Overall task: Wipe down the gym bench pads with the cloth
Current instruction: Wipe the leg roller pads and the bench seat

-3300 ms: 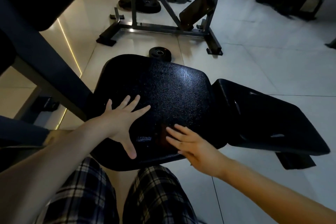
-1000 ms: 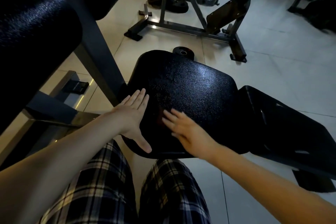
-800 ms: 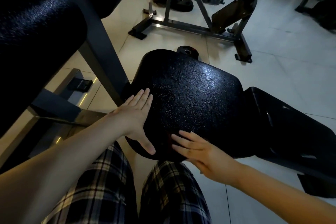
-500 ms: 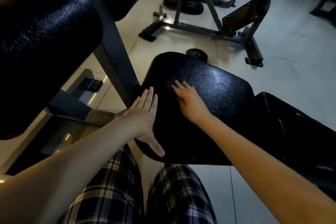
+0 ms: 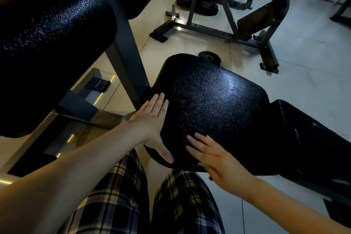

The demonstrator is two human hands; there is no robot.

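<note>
Head: two flat hands, one seat pad

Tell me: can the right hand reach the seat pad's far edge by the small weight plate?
Probably yes: the right hand lies on the near part of the seat pad, nothing sits ahead of it, and the left hand rests at the side edge.

Bare forearms, no sleeves, dark plaid trousers with pale checks
</note>
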